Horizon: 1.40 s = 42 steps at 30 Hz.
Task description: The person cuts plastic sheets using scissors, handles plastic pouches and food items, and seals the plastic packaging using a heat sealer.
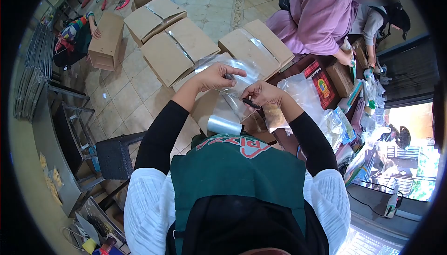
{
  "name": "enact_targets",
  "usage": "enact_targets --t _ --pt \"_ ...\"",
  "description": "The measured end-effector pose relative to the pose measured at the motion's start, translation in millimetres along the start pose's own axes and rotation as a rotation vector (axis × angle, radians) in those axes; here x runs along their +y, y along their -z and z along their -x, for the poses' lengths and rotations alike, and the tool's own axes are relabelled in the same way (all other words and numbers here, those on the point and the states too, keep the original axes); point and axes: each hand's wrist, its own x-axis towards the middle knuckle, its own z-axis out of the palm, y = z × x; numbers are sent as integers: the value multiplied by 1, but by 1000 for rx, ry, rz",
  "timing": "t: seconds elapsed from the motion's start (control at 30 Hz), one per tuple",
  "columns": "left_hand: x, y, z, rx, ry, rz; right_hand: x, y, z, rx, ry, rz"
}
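My left hand [217, 77] has its fingers curled beside a sheet of clear plastic film [253, 72], seemingly gripping it, with the index finger stretched out. Something small and dark shows between those fingers, too small to name. My right hand [264, 94] is closed round a black-handled tool [251, 102] that looks like small scissors; its thin front end points toward the left hand. Below the hands, close to my apron, lies a roll of clear plastic film [224, 125]. Under the film is a cardboard box [205, 108], partly hidden by my arms.
Taped cardboard boxes [180, 50] stand ahead, with another box [255, 45] to their right. A packed plastic bag [275, 116] lies right of my hands. Co-workers handle things at the cluttered right-hand table [298, 64]. A black stool [116, 156] stands left.
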Motion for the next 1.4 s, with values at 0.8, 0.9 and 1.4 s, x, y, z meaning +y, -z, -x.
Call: enact_targets --t 0.8,0.9,1.4 --pt "7 -5 -8 -63 -47 -120 5 -3 -5 62 41 67" --pt "13 -9 -8 -69 -32 -69 15 0 -12 28 51 41" --pt "-48 -51 130 551 -247 756 47 -74 82 359 438 -155"
